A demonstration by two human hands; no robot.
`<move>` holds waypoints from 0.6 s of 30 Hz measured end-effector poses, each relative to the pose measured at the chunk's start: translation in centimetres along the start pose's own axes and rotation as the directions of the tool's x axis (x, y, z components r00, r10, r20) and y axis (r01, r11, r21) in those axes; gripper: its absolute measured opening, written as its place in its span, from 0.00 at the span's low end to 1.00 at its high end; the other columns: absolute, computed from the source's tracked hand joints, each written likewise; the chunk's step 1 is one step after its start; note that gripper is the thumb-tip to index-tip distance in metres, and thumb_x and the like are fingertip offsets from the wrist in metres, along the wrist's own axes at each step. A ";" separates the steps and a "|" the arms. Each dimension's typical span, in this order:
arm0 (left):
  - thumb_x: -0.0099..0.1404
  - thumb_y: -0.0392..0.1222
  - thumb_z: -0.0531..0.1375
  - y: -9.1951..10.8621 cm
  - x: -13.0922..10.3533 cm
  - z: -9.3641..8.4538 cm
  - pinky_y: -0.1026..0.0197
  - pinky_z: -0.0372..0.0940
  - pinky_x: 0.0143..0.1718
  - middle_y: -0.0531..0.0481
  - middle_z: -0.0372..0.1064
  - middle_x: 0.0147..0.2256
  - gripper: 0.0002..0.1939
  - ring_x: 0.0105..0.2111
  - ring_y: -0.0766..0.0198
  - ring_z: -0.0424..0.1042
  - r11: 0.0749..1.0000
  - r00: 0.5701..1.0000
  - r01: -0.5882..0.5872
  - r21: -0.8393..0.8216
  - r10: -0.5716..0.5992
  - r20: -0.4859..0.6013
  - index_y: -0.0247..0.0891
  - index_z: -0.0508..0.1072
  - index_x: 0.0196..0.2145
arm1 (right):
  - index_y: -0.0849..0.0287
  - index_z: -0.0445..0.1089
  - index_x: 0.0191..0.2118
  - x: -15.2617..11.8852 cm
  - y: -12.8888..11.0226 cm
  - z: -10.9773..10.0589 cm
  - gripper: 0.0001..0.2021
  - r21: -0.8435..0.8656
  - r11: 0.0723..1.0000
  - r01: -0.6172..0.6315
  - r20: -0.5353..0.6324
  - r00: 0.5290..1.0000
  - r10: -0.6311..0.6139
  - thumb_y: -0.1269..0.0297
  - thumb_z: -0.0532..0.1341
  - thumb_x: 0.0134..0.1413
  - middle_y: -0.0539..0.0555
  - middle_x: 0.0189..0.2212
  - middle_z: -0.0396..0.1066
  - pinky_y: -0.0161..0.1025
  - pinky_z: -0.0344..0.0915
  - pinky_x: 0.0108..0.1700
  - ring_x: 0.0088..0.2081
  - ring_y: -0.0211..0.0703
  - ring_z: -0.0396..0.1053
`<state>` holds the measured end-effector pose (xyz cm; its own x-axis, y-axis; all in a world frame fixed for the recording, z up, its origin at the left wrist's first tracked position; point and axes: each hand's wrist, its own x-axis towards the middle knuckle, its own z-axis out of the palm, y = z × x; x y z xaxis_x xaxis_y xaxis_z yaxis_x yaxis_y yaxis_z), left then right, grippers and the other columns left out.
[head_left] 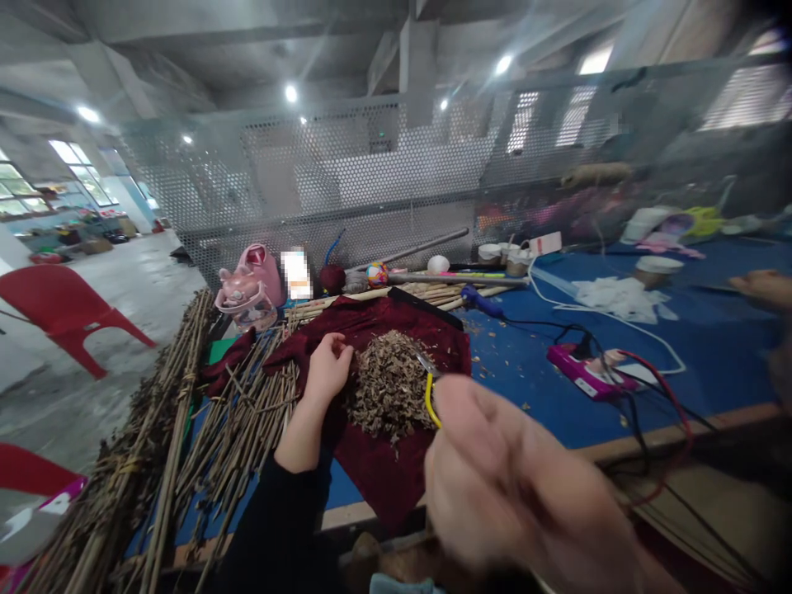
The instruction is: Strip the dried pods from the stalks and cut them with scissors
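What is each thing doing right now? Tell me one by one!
Left hand: curled, resting at the edge of the chip pile.
Right hand: blurred, gripping yellow-handled scissors.
Chip pile: heaped on the red cloth.
Sticks: lying loose on the table.
Power strip: cables plugged in.

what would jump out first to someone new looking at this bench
A heap of brown chopped bits lies mid-bench on a dark red cloth, with the left hand resting at its left edge. The blurred right hand looms close to the camera, gripping a yellow-handled tool. Long dry stalks pile along the left side.
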<state>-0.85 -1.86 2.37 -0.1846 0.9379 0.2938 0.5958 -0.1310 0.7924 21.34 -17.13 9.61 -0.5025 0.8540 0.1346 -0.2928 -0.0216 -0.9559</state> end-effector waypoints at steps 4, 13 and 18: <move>0.55 0.41 0.58 -0.4 0.3 -3.0 0.65 0.60 0.29 0.52 0.68 0.25 0.07 0.24 0.67 0.66 0.996 0.979 0.055 0.064 -0.066 0.193 0.35 0.69 0.30 | 0.56 0.60 0.31 4.0 1.7 -5.3 0.11 -0.584 0.805 -0.105 -0.369 0.918 -0.148 0.54 0.57 0.50 0.45 0.18 0.57 0.32 0.55 0.23 0.20 0.34 0.56; 0.56 0.41 0.56 0.5 -0.6 -2.2 0.68 0.60 0.25 0.54 0.67 0.23 0.06 0.23 0.69 0.66 0.999 0.883 -0.052 -0.011 0.052 0.466 0.36 0.68 0.30 | 0.61 0.58 0.51 4.8 6.2 -11.3 0.23 -0.906 0.139 -0.401 -0.399 0.916 0.041 0.62 0.58 0.48 0.60 0.37 0.71 0.38 0.58 0.35 0.37 0.50 0.69; 0.58 0.33 0.53 -1.2 0.4 -2.8 0.64 0.63 0.38 0.46 0.73 0.34 0.11 0.33 0.65 0.71 0.954 0.964 -0.058 0.294 -0.023 0.264 0.34 0.71 0.38 | 0.60 0.60 0.51 6.6 6.1 -10.9 0.29 -0.859 0.103 -0.501 -0.501 0.865 0.022 0.61 0.63 0.40 0.58 0.34 0.72 0.36 0.55 0.30 0.34 0.50 0.69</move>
<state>-3.80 -2.20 3.07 0.0144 0.9922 0.1239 0.8088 -0.0844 0.5820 25.16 -5.99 1.85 -0.0330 0.9988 -0.0352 0.9205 0.0167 -0.3904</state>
